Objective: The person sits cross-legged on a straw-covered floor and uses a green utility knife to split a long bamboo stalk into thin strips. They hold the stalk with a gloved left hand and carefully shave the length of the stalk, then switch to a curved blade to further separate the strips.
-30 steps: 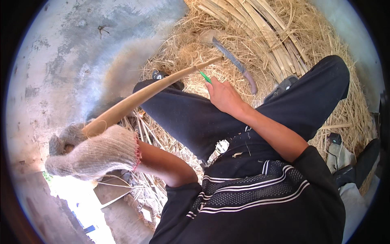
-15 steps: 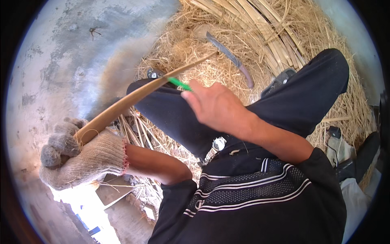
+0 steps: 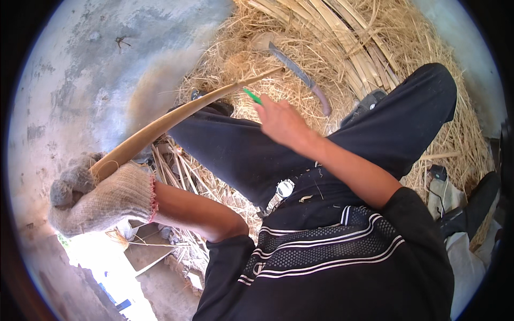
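Observation:
In a knit work glove with a red cuff edge, my left hand (image 3: 101, 198) is closed around the thick end of a long bamboo strip (image 3: 160, 122). The strip slants up and away to the right, narrowing to a thin far end above the shavings. My bare right hand (image 3: 282, 120) grips a slim green tool (image 3: 252, 96), whose kind I cannot make out. The tool's visible end lies close to the strip's far part; whether they touch is unclear. A machete (image 3: 297, 72) with a brown handle lies on the shavings beyond my right hand.
Pale shavings (image 3: 225, 64) cover the floor ahead, with long split strips (image 3: 348, 48) piled at the far right. A grey wall (image 3: 80, 91) rises at left. A silver wristwatch (image 3: 284, 188) shows at my lap, between my bent legs (image 3: 393, 123).
My right hand and the green tool have moved slightly right and farther up along the strip. My left hand has shifted a little left and up with the strip.

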A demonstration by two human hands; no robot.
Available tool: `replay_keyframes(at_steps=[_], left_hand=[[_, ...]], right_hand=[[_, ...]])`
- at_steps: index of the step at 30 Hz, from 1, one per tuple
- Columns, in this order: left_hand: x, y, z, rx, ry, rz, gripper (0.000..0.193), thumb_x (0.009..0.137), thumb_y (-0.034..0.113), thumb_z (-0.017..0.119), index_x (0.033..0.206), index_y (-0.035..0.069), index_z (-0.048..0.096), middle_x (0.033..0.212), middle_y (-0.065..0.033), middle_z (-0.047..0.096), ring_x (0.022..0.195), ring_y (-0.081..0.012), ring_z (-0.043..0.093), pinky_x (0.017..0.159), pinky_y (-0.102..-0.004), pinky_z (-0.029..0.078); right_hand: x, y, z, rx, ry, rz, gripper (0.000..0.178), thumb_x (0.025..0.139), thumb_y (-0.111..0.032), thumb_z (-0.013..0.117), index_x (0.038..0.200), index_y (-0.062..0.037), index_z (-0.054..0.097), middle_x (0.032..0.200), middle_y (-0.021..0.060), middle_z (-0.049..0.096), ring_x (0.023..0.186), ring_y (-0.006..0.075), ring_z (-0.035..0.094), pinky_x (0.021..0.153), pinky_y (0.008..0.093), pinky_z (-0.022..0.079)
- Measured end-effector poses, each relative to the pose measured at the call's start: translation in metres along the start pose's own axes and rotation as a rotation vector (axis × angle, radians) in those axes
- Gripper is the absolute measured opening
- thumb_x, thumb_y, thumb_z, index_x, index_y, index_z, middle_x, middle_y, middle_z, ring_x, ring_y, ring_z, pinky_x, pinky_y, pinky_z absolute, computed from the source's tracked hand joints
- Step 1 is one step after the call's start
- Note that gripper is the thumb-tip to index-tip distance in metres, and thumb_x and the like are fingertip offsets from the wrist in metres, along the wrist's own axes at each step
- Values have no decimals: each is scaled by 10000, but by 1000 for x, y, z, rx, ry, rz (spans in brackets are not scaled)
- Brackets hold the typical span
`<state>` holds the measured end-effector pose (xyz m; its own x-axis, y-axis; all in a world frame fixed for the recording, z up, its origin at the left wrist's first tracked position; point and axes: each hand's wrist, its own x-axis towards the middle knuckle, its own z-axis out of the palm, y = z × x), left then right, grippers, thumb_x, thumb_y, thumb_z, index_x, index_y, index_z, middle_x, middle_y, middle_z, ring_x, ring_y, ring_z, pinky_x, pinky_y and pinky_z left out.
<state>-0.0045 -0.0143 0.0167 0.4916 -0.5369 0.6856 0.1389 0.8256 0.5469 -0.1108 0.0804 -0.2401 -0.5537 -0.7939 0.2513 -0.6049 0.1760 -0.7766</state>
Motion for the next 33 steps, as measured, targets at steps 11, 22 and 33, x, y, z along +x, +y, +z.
replay_keyframes(at_steps=[11, 22, 33], left_hand=[[10, -12, -10, 325, 118, 53, 211, 866, 195, 438, 781, 32, 542, 829, -92, 575, 589, -151, 579, 486, -306, 539], [22, -29, -11, 517, 171, 158, 323, 961, 179, 379, 987, -40, 615, 1018, -174, 600, 857, -242, 681, 671, -347, 637], [28, -34, -19, 307, 255, 31, 372, 932, 291, 412, 928, -11, 630, 930, -137, 616, 714, -179, 646, 634, -348, 586]], right_hand=[[-1, 4, 3, 57, -61, 144, 281, 1004, -274, 499, 972, 4, 518, 544, 243, 565, 519, 463, 594, 490, 529, 481], [18, 8, 15, 78, -131, 241, 311, 1006, -284, 490, 994, 24, 535, 671, 300, 606, 572, 480, 619, 512, 520, 518], [26, 27, 33, 37, -42, 206, 284, 1005, -267, 499, 980, 13, 540, 577, 269, 574, 513, 454, 597, 464, 525, 463]])
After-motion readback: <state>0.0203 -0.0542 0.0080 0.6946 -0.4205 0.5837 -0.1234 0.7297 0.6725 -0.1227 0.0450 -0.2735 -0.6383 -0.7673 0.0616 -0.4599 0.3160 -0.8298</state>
